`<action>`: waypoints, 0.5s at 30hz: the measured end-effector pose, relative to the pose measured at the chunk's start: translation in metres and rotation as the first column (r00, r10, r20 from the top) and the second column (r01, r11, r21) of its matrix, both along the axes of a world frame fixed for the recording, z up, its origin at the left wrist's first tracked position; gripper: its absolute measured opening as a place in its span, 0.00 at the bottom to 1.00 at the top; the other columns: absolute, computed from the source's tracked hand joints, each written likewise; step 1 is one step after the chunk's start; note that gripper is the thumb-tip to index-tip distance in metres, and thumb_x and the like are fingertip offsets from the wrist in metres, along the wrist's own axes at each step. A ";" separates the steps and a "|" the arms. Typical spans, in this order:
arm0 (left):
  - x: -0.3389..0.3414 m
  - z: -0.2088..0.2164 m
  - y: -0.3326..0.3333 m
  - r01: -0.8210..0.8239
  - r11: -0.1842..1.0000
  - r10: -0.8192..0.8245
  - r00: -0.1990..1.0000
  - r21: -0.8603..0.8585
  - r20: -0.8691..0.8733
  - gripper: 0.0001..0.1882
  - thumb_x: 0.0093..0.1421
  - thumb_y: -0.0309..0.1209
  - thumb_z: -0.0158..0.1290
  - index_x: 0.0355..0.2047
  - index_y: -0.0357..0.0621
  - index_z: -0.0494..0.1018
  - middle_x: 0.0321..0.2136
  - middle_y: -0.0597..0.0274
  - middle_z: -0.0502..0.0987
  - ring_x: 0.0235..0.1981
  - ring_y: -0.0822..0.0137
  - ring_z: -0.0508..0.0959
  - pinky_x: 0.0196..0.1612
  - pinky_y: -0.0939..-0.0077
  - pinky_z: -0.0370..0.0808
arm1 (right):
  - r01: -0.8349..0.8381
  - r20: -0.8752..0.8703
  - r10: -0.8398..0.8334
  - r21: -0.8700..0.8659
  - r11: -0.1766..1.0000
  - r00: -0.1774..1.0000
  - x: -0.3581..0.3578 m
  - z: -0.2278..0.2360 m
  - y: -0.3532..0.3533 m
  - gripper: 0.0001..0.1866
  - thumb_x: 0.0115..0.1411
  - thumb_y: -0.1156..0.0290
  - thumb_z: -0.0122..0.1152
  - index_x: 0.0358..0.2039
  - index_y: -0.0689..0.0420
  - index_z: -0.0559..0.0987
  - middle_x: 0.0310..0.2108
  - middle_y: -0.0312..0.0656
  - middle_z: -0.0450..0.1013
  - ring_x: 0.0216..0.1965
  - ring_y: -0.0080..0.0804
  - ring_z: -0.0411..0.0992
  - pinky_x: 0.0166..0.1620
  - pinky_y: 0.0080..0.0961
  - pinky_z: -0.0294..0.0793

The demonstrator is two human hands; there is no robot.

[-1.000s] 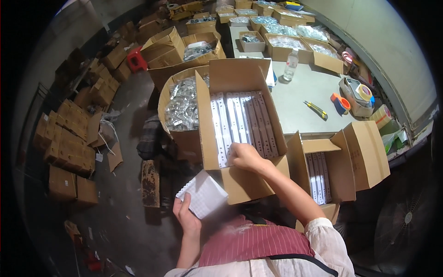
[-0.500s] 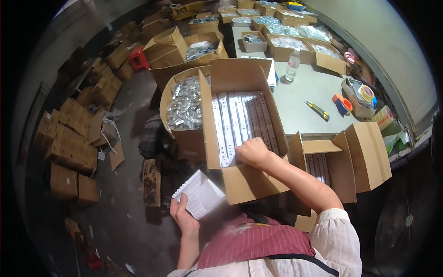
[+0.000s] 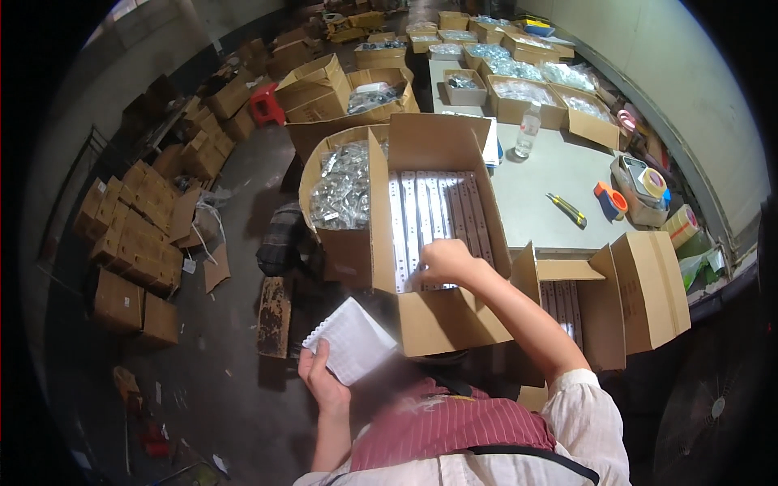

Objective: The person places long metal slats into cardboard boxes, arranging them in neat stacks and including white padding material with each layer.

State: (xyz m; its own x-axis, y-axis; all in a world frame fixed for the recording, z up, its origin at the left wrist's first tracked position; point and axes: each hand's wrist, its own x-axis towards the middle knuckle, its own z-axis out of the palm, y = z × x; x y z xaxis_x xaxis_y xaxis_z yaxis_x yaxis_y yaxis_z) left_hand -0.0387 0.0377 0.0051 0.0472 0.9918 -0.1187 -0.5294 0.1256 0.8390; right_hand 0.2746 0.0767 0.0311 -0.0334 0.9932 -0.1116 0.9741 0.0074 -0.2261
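strips [image 3: 433, 212], long, pale and dotted with holes, stand side by side in the open carton [image 3: 442, 321], filling it from the left wall to the right wall. the right hand [image 3: 446, 261] is inside near the carton's front edge, over the near ends of the strips, its fingers curled and pointing down; whether it grips one cannot be told, since the fingertips are partly hidden. the left hand [image 3: 324, 385] grips a white notepad [image 3: 352, 340] by its lower left corner, thumb on top, just outside the carton's front left corner. against the carton's left side is a cardboard box [image 3: 344, 253] full of clear bags [image 3: 342, 190] of metal parts. a smaller carton [image 3: 604, 324] with similar strips sits at the bench's near edge, its flaps up. on the bench [image 3: 531, 190], a yellow and black knife [image 3: 566, 211] lies towards the near edge, an orange tape dispenser [image 3: 610, 201] is to its right, and a filled basket [image 3: 640, 198] stands by the right edge. a clear bottle [image 3: 527, 131] stands upright farther back, nearer the left edge.
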 end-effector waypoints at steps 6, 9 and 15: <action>0.008 0.002 -0.002 -0.005 1.000 0.005 1.000 -0.014 -0.005 0.11 0.65 0.26 0.53 0.47 0.35 0.73 0.44 0.57 0.79 0.44 0.65 0.78 0.50 0.72 0.73 | 0.038 -0.336 -0.038 -0.006 0.999 0.941 -0.014 -0.047 0.003 0.12 0.49 0.61 0.66 0.32 0.52 0.86 0.30 0.49 0.80 0.36 0.48 0.79 0.40 0.39 0.77; 0.019 0.009 -0.005 0.033 0.999 -0.033 0.999 -0.014 0.022 0.12 0.64 0.26 0.53 0.46 0.35 0.73 0.44 0.56 0.79 0.44 0.65 0.78 0.50 0.71 0.73 | 0.026 -0.309 -0.063 -0.121 0.992 0.949 -0.011 -0.030 0.014 0.14 0.48 0.60 0.65 0.33 0.53 0.86 0.31 0.49 0.80 0.35 0.48 0.79 0.40 0.38 0.77; 0.021 0.032 -0.020 0.069 0.995 -0.070 0.998 0.074 0.007 0.08 0.62 0.23 0.53 0.42 0.37 0.73 0.39 0.58 0.80 0.41 0.68 0.80 0.48 0.73 0.74 | -0.001 -0.427 -0.020 -0.049 0.999 0.904 -0.001 -0.036 -0.010 0.16 0.54 0.58 0.66 0.36 0.57 0.85 0.30 0.49 0.80 0.33 0.44 0.78 0.39 0.36 0.76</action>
State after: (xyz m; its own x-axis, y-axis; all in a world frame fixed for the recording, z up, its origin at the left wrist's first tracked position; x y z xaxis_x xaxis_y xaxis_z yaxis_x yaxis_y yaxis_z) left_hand -0.0182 0.0176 0.0373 0.1172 0.9921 -0.0442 -0.5298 0.1001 0.8422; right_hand 0.2738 0.0668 -0.0050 -0.0790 0.9876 -0.1355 0.7843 -0.0223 -0.6200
